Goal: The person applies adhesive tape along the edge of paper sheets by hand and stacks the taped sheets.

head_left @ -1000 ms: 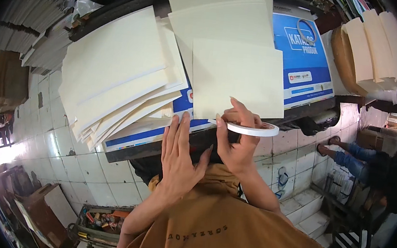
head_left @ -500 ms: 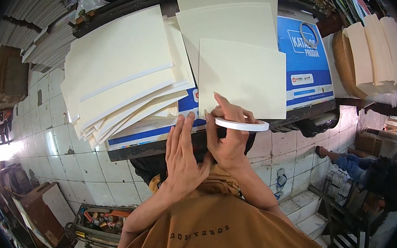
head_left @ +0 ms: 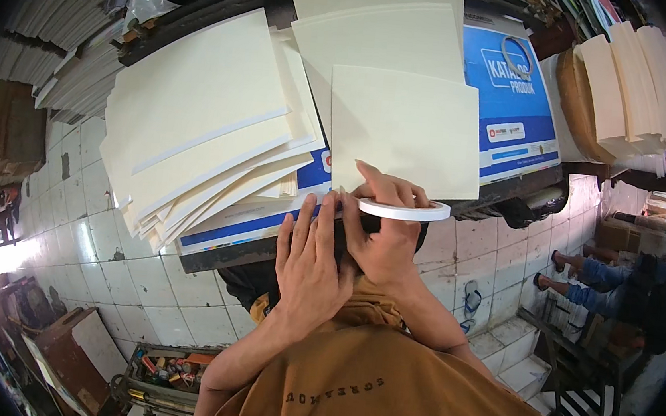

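Head view: curled right fingers (head_left: 387,187) hold tape roll (head_left: 405,212); left fingers (head_left: 305,231) nearly straight, grip unclear.

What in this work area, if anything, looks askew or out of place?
The pile of cream sheets at the left looks askew: it is fanned unevenly, its lower edges stepped and out of line. Nothing appears spilled.

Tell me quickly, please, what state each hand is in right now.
Left hand: open, nothing visibly held, fingertips near the front cream sheet.
Right hand: closed, holding the white tape roll.
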Demonstrator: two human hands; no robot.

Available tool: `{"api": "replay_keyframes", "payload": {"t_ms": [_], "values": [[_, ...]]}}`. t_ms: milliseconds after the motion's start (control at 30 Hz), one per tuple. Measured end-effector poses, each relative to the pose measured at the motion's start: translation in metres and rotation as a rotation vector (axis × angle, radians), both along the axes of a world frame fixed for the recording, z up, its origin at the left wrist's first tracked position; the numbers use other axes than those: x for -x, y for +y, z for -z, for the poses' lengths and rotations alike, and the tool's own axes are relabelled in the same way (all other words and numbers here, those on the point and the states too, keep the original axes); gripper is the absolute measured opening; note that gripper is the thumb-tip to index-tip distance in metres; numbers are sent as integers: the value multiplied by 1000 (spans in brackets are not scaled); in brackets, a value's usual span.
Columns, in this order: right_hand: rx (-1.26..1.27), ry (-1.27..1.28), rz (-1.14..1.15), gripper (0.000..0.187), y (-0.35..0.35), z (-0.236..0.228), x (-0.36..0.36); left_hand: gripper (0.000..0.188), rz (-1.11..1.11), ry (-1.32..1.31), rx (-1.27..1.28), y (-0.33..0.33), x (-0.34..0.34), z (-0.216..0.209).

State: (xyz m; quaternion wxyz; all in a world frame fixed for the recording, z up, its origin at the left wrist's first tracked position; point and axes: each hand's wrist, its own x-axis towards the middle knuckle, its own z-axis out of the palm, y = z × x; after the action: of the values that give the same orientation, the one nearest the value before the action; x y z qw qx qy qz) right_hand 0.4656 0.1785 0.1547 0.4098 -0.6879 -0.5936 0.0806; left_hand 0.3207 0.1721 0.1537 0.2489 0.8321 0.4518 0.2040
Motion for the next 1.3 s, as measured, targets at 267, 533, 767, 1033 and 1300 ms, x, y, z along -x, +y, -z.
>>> {"api": "replay_keyframes", "payload": {"t_ms": [267,533,767,1033,1300], "values": [[-97,440,227,38,-36,-21,-50,83,49,140,-1,4,-6,-10],[-129,368,402,39,-72,-21,-129,78,55,160,-33,5,-8,-12],[-82,-16,392,38,-73,10,-149,76,65,278,7,4,-11,-14],[-48,-223,347,39,-66,13,-150,74,51,310,-1,1,-13,-11],[-58,-253,344,38,-64,12,-149,80,78,334,-16,2,-12,-12]]}}
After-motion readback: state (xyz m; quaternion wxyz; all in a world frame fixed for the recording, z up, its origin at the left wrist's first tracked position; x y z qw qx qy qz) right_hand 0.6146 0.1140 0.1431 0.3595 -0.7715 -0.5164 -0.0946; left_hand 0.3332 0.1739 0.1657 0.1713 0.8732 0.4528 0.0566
